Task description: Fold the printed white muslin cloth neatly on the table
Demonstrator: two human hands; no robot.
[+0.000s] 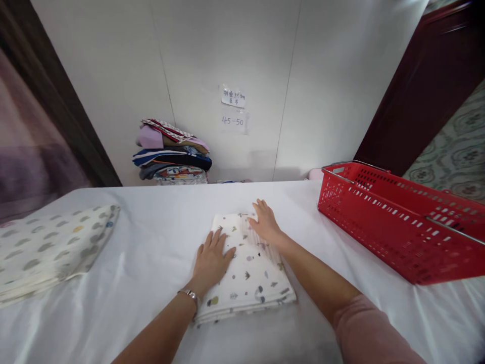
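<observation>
In front of me a folded white cloth printed with small plants and animals lies flat in a layered rectangle. My left hand rests on its left edge, fingers spread and palm down. At the far right corner of the cloth is my right hand, its fingers apart and partly over the edge. Neither hand grips anything. Both touch or hover just over the fabric; for the right fingertips I cannot tell which.
A red plastic basket with metal handles stands at the right. Another folded cloth with grey spots lies at the left on the white-covered table. Behind the table's far edge rises a stack of folded fabrics against the wall.
</observation>
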